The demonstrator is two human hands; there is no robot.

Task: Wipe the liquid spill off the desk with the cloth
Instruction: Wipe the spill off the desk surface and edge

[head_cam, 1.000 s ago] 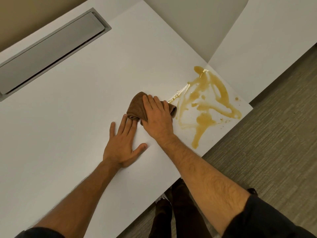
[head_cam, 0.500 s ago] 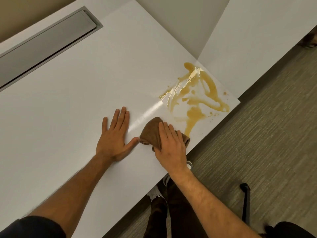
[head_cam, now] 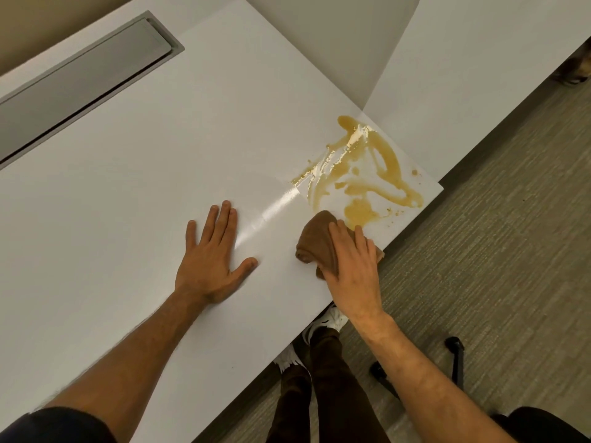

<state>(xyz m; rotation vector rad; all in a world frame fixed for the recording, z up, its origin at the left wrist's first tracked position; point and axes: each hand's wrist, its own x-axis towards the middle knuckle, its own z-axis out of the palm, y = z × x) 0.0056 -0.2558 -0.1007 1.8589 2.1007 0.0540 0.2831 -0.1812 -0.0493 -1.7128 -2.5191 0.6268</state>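
A yellow-brown liquid spill (head_cam: 361, 174) spreads in streaks and blobs near the right corner of the white desk (head_cam: 144, 155). A bunched brown cloth (head_cam: 315, 243) lies at the desk's front edge, just below the spill's lowest blob. My right hand (head_cam: 355, 270) presses down on the cloth with fingers over it, partly past the desk edge. My left hand (head_cam: 212, 257) lies flat on the desk to the left of the cloth, fingers spread, holding nothing.
A long grey cable hatch (head_cam: 80, 78) is set into the desk at the far left. A second white desk (head_cam: 479, 59) adjoins at the right. Below the edge are grey carpet (head_cam: 495, 251), my legs and shoes (head_cam: 323, 324), and a black chair base (head_cam: 454, 356).
My right hand dragged the cloth from the spill's left side down toward the front edge, wiping away the lower streak. A shiny wet smear now shows left of the spill. My left hand stayed flat.
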